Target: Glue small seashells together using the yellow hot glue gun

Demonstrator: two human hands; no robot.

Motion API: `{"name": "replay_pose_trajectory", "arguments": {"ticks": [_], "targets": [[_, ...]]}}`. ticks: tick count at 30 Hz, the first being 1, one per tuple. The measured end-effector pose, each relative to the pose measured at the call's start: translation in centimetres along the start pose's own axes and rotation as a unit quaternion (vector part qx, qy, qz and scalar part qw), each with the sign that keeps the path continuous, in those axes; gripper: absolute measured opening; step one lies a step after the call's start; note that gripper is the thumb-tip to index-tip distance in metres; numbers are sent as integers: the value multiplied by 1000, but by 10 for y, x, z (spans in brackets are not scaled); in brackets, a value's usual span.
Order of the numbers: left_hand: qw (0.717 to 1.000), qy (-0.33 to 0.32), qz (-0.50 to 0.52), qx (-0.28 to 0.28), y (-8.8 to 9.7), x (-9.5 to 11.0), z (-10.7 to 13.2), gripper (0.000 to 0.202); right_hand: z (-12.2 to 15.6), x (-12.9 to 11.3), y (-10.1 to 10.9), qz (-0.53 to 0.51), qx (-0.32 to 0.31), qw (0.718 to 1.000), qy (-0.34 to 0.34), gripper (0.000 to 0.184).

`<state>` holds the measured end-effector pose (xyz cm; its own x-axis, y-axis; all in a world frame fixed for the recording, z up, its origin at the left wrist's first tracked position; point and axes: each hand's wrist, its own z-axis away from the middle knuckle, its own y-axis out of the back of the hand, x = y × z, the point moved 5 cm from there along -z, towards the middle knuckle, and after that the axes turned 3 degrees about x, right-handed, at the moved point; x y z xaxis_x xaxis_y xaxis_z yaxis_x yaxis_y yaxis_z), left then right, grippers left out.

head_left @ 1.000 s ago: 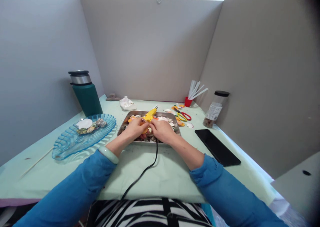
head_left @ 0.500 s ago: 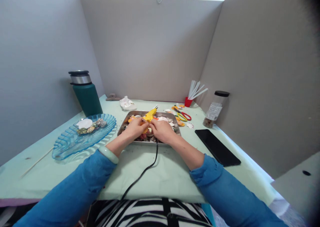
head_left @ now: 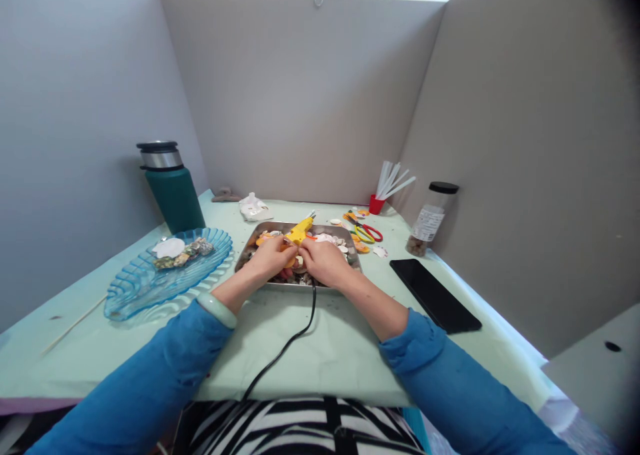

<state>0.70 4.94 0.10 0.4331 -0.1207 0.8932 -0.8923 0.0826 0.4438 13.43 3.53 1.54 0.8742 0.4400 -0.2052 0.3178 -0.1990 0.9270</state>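
The left hand (head_left: 270, 257) and right hand (head_left: 325, 263) meet at the fingertips, their grasp too hidden to tell, above the tray (head_left: 330, 229) of shells (head_left: 343, 245), with the glue gun (head_left: 300, 232) just beyond both, about equally near, slanting away rightward.

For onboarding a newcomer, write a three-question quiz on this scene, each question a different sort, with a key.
1. True or false: the jar has a black lid.
2. Multiple choice: what stands in the red cup? A) the phone; B) white sticks; C) the flask.
3. Fill in: the left hand and right hand are over a metal ____ of shells.

Key: 1. True. 2. B. 3. tray.
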Motion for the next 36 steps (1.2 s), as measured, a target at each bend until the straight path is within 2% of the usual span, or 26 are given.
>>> {"name": "replay_pose_trajectory", "arguments": {"ticks": [36], "targets": [[1000,-3,2,-1,0,-1,1,7,0,-1,0,5,-6,1000,0,35]]}}
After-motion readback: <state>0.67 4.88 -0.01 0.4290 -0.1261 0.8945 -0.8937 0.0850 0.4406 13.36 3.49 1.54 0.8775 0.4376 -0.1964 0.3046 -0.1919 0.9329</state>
